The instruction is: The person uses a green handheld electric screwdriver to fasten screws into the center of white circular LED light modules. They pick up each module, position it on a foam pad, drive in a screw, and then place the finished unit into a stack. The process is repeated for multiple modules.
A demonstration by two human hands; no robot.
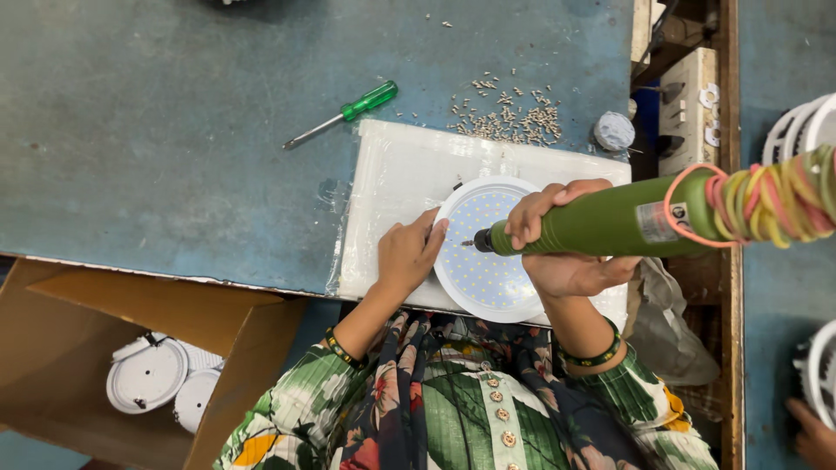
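Nearest the camera, patterned green sleeves and beaded bracelets, then both hands up on the work. Right hand (557, 235) wrapped tight around a green electric screwdriver (610, 224), long axis lying almost level, bit (468, 243) pointing leftward onto the face of a round white LED panel (488, 261). Left hand (407, 252) pressed flat on the panel's left rim, fingers spread, steadying rather than gripping. Bit tip sitting between the two hands, closer to the left fingertips, panel resting on a white plastic-wrapped slab (392, 187) at the near edge of the blue-green bench (157, 130). Hard to tell whether a screw sits under the bit: too small, partly shadowed. Tail of the driver bound with coloured rubber bands (766, 200), cut off at the right edge. Farther out, a scatter of small screws (514, 117), a green-handled manual screwdriver (344, 113) well apart to the left. Down left, an open cardboard box (131, 331) holding white round housings (148, 376). Bottom right corner, another person's hand (814, 435), mostly out of view.
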